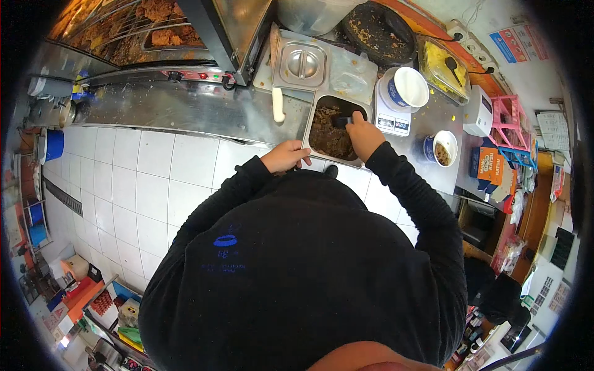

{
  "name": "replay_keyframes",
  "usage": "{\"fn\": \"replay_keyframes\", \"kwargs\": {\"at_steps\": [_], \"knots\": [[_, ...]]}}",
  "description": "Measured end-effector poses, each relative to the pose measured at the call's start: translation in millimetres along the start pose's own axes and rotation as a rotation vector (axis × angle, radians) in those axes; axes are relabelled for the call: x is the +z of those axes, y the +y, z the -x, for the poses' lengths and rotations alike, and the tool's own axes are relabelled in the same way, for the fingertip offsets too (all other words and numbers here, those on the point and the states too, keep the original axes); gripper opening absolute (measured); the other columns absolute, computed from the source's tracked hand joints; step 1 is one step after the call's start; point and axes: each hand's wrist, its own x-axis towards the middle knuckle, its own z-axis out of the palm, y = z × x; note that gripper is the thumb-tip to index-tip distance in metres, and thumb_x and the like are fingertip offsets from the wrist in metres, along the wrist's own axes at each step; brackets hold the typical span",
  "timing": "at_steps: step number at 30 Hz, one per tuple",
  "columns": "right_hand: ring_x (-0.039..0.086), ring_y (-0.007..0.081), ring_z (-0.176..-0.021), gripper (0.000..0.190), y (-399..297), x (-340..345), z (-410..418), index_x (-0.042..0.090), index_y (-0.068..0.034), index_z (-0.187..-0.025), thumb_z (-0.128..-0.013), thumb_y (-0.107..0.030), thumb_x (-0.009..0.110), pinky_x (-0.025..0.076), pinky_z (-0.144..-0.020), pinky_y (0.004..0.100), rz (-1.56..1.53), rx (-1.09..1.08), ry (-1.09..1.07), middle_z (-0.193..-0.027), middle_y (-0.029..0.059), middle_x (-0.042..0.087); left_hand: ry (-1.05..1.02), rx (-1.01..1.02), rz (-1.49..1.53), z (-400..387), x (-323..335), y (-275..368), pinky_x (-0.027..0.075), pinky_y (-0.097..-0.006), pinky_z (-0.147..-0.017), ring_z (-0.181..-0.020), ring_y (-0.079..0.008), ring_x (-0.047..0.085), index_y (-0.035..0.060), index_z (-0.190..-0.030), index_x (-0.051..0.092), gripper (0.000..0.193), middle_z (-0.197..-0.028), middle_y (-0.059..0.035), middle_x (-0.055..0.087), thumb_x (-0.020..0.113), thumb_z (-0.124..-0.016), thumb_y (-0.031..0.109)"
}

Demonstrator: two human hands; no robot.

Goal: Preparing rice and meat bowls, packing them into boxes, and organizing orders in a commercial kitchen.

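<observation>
My left hand (287, 156) grips the near left corner of a steel food pan (306, 134), thumb over the rim. Dark brown cooked food, seemingly shredded meat (327, 132), lies in the pan. A black utensil (342, 122) is held in my right hand (364, 134), its end down in the food; its full shape is hidden. Just right of the pan, a paper bowl (410, 88) stands in a clear container on a white digital kitchen scale (392, 121). Farther right, a second paper bowl (446, 146) holds some brownish food.
A lidded steel pan (302, 64) and a white-handled knife (278, 104) lie behind the left side. At the back are a dark round pan (380, 32) and a clear tub of yellow food (443, 65). A heated display cabinet (222, 41) with fried food stands left.
</observation>
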Motion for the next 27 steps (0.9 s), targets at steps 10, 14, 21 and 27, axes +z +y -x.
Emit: {"fn": "replay_keyframes", "kwargs": {"at_steps": [10,14,21,27], "knots": [[0.058,0.0348,-0.076,0.012,3.6,36.8,12.7,0.06,0.001,-0.076,-0.072,-0.005,0.05,0.048,-0.065,0.04,-0.311,-0.092,-0.283,-0.082,0.0183,0.056,-0.071,0.079,0.151,-3.5,3.8,-12.3,0.04,-0.0225,-0.073,-0.079,-0.0088,0.052,0.0036,-0.095,0.057,0.027,-0.087,-0.0022,0.062,0.042,-0.092,0.025],[0.056,0.0345,-0.078,0.018,-3.1,21.8,9.6,0.06,0.002,-0.088,-0.074,-0.002,0.048,0.047,-0.069,0.0371,-0.323,-0.069,-0.124,-0.087,0.0194,0.055,-0.105,0.126,0.132,-5.3,3.5,-18.9,0.04,-0.0248,-0.078,-0.084,-0.0101,0.052,0.0021,-0.097,0.056,0.028,-0.091,-0.0036,0.063,0.041,-0.093,0.025],[0.055,0.0331,-0.082,0.018,7.2,63.2,2.3,0.056,0.0,-0.09,-0.073,-0.004,0.049,0.046,-0.072,0.039,-0.197,-0.133,0.006,-0.09,0.0171,0.053,-0.108,0.077,0.18,-9.3,3.5,-23.6,0.04,-0.0257,-0.081,-0.085,-0.011,0.051,0.0016,-0.099,0.056,0.028,-0.091,-0.0038,0.063,0.04,-0.093,0.024],[0.055,0.0316,-0.087,0.023,16.6,37.4,-0.4,0.06,-0.002,-0.094,-0.073,-0.006,0.052,0.045,-0.075,0.0385,-0.255,-0.28,-0.187,-0.09,0.0156,0.057,-0.107,0.133,0.177,-6.5,4.3,-23.6,0.039,-0.0255,-0.08,-0.083,-0.0103,0.05,0.0006,-0.1,0.057,0.028,-0.09,-0.0038,0.062,0.041,-0.092,0.023]]}}
